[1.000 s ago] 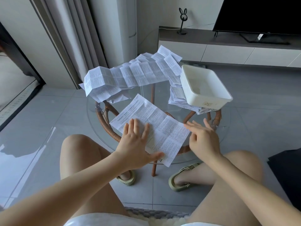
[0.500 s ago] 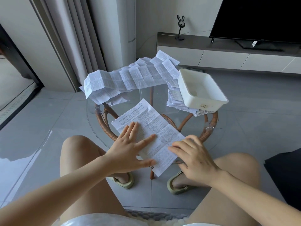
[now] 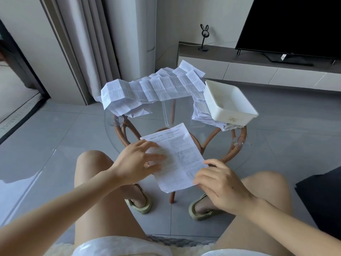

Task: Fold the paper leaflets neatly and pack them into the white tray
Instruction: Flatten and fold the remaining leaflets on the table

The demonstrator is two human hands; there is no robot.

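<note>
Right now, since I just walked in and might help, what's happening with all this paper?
A seated person is working on one leaflet lying on the glass table. The left hand presses it flat with straight fingers; the right hand has curled fingers at its near right edge, though a grip isn't clear. The white tray looks empty and sits on a stack of leaflets, with more unfolded leaflets at the far left.

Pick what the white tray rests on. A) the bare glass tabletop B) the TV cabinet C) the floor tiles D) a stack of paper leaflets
D: the white tray sits on top of a leaflet stack, whose sheets stick out beneath its near edge.
</note>
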